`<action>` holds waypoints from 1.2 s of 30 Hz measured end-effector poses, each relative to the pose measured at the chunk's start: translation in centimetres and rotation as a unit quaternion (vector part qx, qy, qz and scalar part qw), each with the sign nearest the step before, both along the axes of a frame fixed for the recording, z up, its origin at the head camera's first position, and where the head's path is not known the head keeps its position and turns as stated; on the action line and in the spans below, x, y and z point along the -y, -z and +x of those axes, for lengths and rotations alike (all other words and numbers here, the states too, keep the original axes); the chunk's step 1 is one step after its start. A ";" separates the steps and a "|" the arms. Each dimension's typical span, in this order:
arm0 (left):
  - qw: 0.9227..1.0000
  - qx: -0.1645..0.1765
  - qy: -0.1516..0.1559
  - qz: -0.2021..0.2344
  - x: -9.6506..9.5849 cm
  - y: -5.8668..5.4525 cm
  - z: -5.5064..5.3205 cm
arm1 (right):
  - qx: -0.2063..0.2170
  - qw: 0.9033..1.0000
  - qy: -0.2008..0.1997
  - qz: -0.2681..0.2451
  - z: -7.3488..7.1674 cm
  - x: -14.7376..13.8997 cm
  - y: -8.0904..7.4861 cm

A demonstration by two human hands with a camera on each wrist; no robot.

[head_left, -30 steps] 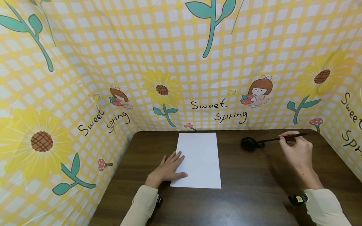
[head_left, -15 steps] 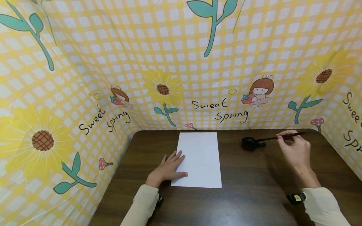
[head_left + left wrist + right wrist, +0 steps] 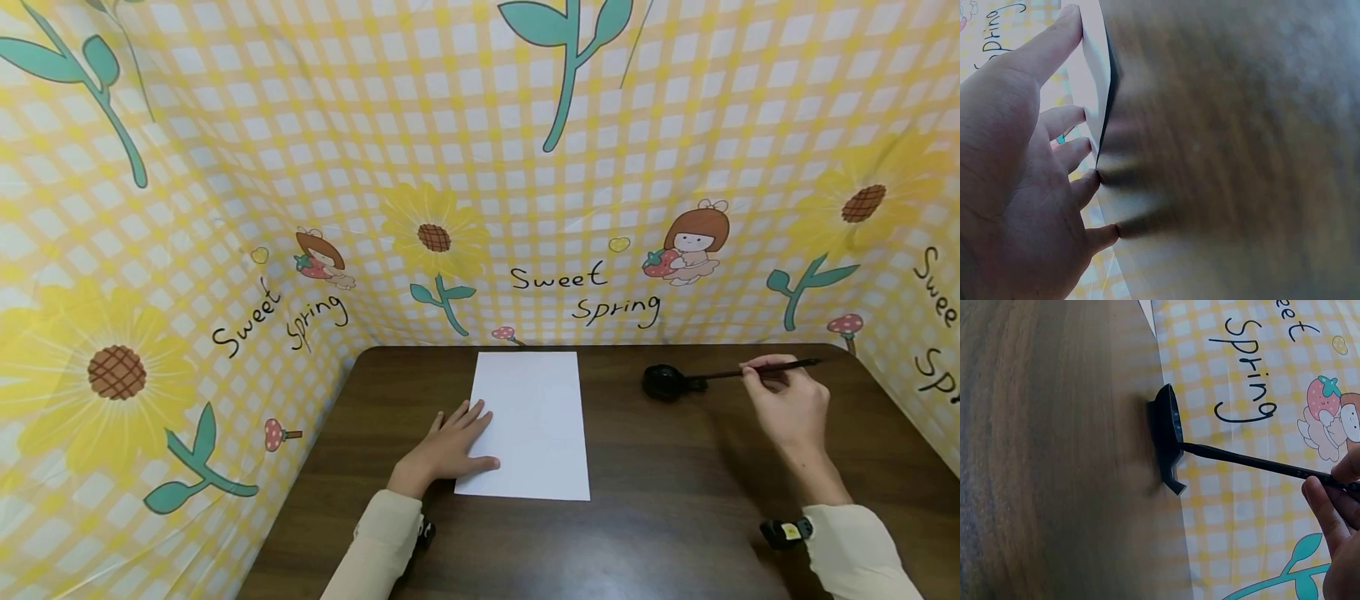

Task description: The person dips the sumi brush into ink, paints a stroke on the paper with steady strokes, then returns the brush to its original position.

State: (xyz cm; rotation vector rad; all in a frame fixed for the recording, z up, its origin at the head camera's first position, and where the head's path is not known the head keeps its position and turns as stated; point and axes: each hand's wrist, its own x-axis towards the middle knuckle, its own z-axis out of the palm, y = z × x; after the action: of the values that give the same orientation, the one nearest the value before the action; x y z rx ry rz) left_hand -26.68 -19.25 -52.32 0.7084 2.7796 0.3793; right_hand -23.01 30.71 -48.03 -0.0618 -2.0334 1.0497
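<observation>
The dark brush is held aslant above the far right part of the table, its tip at the rim of a small black dish, beside the dish's short stub; whether ink lies inside cannot be told. The dish is set near the table's far edge, well in from the far right corner. The shaft is pinched by the thumb and fingers of the right hand. For the tip to be loaded or shaped cleanly, it would best be drawn lightly along the rim, with the shaft turned a little between the fingers; since the dish is steadied by neither hand, too hard a push could slide or tip it. Farther left, a white paper sheet is laid lengthwise from the far edge toward the near one, and its left side is covered by the left hand, fingers spread and nothing gripped. Light, even pressure there should be enough to prevent slipping. A checked cloth is hung behind the far edge.
</observation>
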 end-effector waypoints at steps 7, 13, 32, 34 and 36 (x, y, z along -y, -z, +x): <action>1.000 0.000 0.001 -0.001 0.0 0.0 0.0 | 0.004 1.000 0.002 -0.006 0.2 -0.3 0.3; 1.000 0.001 0.000 0.000 0.0 0.0 0.0 | 0.002 1.000 0.002 -0.007 0.3 -0.3 0.2; 1.000 -0.004 0.001 -0.006 0.0 0.3 -0.1 | 0.003 1.000 0.004 -0.012 0.7 -0.6 -0.1; 1.000 -0.002 0.002 -0.009 0.0 0.3 -0.1 | 0.003 1.000 0.003 -0.013 0.7 -0.7 0.0; 1.000 -0.002 0.002 -0.007 0.0 0.3 -0.1 | 0.003 1.000 0.003 -0.015 0.7 -0.8 0.1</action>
State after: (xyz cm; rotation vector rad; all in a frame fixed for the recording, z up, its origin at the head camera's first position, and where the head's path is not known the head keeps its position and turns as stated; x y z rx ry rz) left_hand -26.78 -19.24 -52.61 0.7122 2.7814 0.3570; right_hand -22.31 31.50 -48.10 -0.0869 -2.0222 1.0765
